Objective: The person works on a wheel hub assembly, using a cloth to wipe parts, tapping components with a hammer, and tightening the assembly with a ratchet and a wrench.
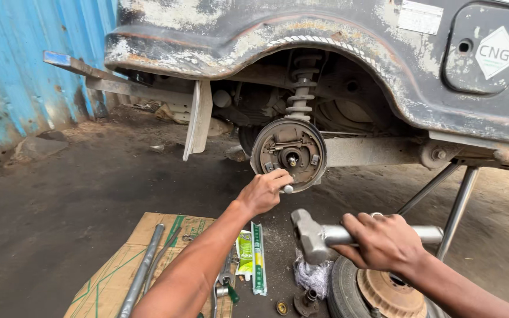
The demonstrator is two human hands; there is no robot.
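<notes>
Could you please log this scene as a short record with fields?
setting: dirt floor beside a raised vehicle
left hand: holds a small metal tool against the lower edge of the brake plate
right hand: grips a hammer, head to the left
below the hands: removed wheel, cardboard with long tools, green packets
support: metal stand

Blue corrugated wall [13,70], grey steel hammer [319,235], rusty brown brake plate [288,154], green-white packet [258,259]

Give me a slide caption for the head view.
Left hand on exposed brake assembly; right hand grips a hammer.
</notes>
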